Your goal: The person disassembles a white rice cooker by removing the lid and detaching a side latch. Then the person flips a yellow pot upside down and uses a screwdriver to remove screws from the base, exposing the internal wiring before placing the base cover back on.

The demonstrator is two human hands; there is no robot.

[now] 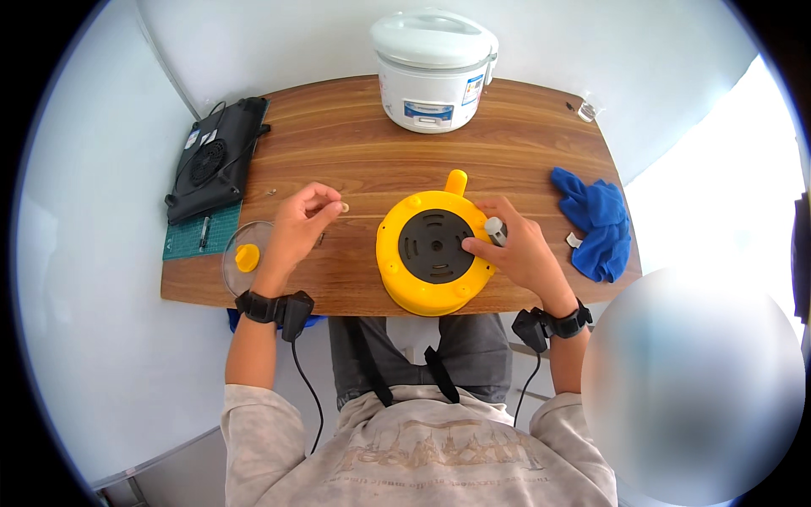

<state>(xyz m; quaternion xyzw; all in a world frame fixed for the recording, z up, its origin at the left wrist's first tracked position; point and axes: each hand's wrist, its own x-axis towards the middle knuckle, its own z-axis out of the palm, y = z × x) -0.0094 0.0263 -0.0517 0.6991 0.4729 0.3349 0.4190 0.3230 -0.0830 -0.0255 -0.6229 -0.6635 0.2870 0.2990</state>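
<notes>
An upturned yellow electric pot (393, 269) lies on the table in front of me, its handle pointing away and its dark slotted base plate (436, 245) facing up. My right hand (525, 252) is closed at the pot's right side. It grips a short tool with a grey, rounded handle (496, 230), probably a screwdriver; its shaft is hidden. The right thumb reaches over to the base plate's edge. Left of the pot, my left hand (302, 221) is raised over the table, thumb and forefinger pinching a small pale piece (344, 207) too small to name.
A glass lid (226, 269) with a yellow knob lies at left, near a green cutting mat (182, 242) and an upturned black appliance (211, 156). A white rice cooker (422, 84) stands at the back. A blue cloth (601, 221) and a small clear container (587, 110) are at right.
</notes>
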